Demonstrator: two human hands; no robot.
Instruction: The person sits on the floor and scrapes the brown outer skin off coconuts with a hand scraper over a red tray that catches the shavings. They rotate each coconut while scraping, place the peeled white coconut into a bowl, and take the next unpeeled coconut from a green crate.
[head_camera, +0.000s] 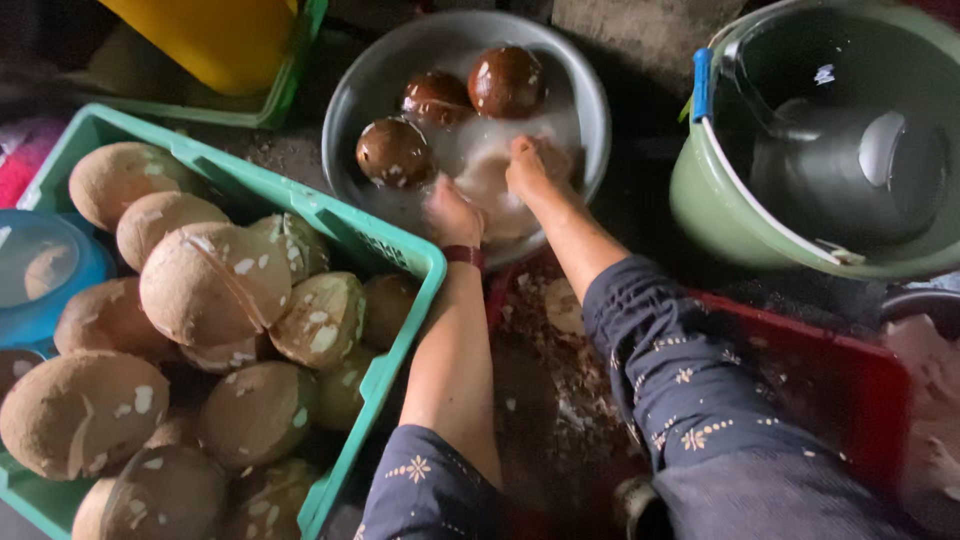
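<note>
A grey metal basin (360, 90) holds cloudy water and three dark brown wet coconuts (508, 80) floating at its far side. My left hand (450, 215) and my right hand (535, 168) reach into the near side of the basin, both blurred. Between them lies a pale whitish coconut (490, 185) in the water; both hands touch it, and the grip is unclear. A dark red band circles my left wrist. Blue patterned sleeves cover both upper arms.
A green plastic crate (395, 250) at the left is piled with several pale brown husked coconuts (215, 285). A green bucket (720, 210) with a dark pot inside stands at the right. A red tray (840, 375) with shavings lies below, and a yellow container (215, 35) at the top left.
</note>
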